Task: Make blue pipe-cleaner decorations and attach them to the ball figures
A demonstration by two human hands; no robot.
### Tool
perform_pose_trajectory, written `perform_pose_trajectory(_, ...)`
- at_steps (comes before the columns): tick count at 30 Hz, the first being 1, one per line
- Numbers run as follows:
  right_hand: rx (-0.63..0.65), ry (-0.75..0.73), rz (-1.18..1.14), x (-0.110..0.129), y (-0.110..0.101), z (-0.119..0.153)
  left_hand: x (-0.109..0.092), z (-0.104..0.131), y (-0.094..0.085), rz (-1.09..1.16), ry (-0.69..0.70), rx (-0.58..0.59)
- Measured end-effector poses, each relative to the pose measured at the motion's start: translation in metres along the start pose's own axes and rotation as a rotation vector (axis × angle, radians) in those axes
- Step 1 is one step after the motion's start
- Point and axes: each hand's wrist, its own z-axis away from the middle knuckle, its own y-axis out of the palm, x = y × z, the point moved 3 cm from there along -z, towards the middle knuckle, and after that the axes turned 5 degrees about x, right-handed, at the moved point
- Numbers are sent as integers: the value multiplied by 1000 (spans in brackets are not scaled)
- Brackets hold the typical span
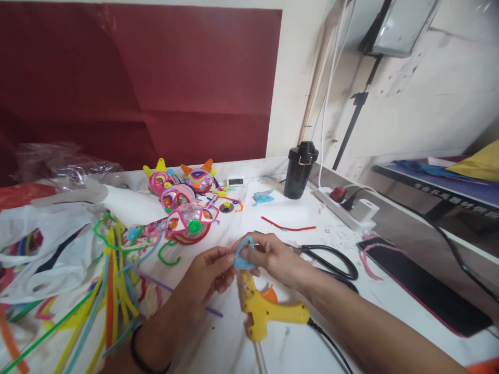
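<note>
A light blue pipe cleaner, bent into a small rounded loop, is held between both hands above the white table. My left hand pinches its left edge, fingers curled. My right hand grips it from the right, with fingertips over its top and middle. Just below the hands lies a yellow glue gun, its nozzle end close under the blue loop and a clear glue stick out of its rear. Black-handled scissors rest right of my right hand.
Colourful decorated figures stand at the back left. Pipe cleaners and plastic bags fill the left side. A red pipe cleaner, a black bottle, a power strip and a black phone-like slab are to the right.
</note>
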Motion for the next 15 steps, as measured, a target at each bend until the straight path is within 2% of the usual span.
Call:
perform_pose_trajectory(5,-54,19,-36,-2,1,1,-2,2,2,-23,31,6)
perform_pose_trajectory(11,-91,24,-72,-4,1,-1,-2,0,0,-165,158,-56)
perform_pose_trajectory(15,-106,32,-108,-1,1,-1,-2,-2,-3,-222,185,-59)
